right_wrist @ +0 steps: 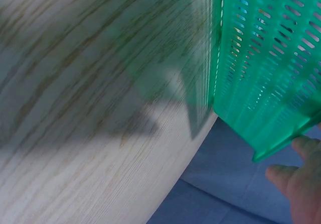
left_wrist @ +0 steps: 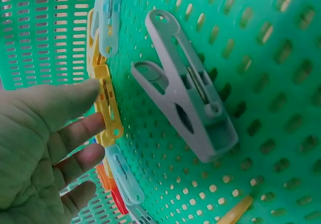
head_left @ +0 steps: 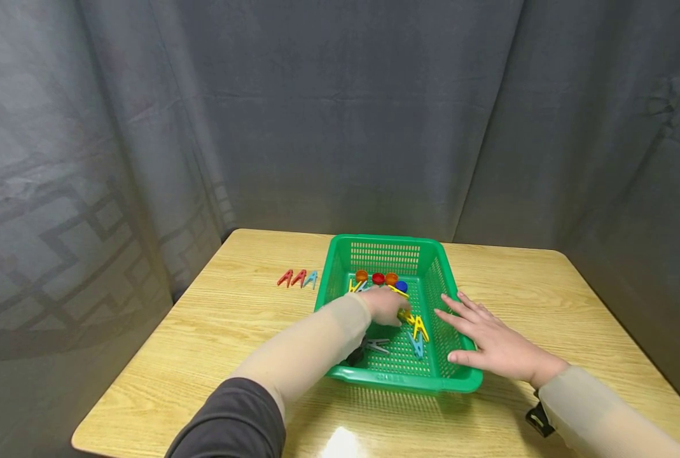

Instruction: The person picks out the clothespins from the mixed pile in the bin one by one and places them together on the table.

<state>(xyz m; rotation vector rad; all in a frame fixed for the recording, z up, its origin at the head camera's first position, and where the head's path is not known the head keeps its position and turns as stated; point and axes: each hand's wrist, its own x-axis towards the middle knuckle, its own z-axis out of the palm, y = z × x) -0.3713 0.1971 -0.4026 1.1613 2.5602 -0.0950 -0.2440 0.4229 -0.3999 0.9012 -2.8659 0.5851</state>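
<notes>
A green plastic basket (head_left: 385, 380) holds yellow, light blue and grey clothespins and several bottle caps. My left hand (head_left: 385, 306) reaches down into it; thumb and fingers pinch a yellow clothespin (left_wrist: 108, 103), seen in the left wrist view. Close to that hand lies a grey clothespin (left_wrist: 188, 91) on the basket floor. Toward the basket's right side are another yellow clothespin (head_left: 420, 329) and a light blue clothespin (head_left: 416, 345). My right hand (head_left: 497, 340), fingers spread and fairly straight, rests at the right rim of the basket.
On the wooden table (head_left: 225, 318), left of the basket, two red clothespins (head_left: 298, 277) and a light blue clothespin (head_left: 311, 279) lie in a row. Orange, red and blue caps (head_left: 378, 278) sit near the basket's far wall. Grey curtains (head_left: 340, 114) hang behind the table.
</notes>
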